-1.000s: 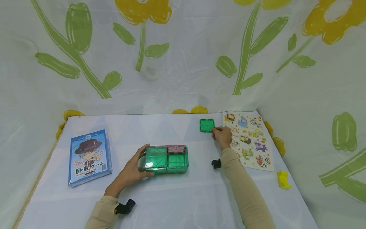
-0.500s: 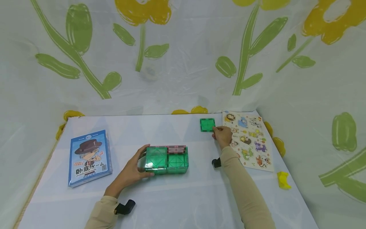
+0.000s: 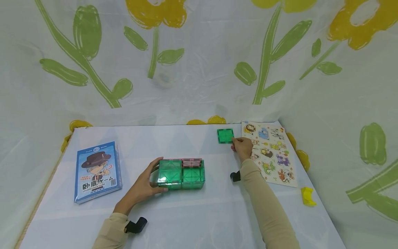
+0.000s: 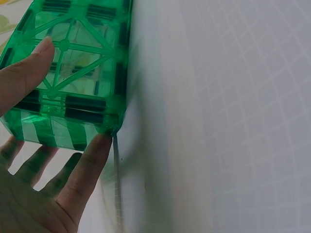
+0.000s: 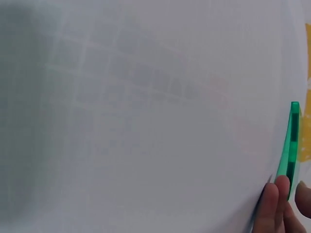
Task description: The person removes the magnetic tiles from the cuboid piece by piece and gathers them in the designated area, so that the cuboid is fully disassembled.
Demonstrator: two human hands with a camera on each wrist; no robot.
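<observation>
The left grip (image 3: 140,187) is clasping the block (image 3: 192,177) while the right grip (image 3: 243,147) is pinching the tile (image 3: 225,136) near a corner, so gentle pressure should be serving best.

On the blue box (image 3: 97,172) to my left I read a big dark title (image 3: 97,183), 卧底ゲーム, with UNDERCOVER GAME in small capitals just beneath it. The white line (image 3: 89,151) across its top and the red lettering (image 3: 84,177) at its left were too small for me to make out.
</observation>
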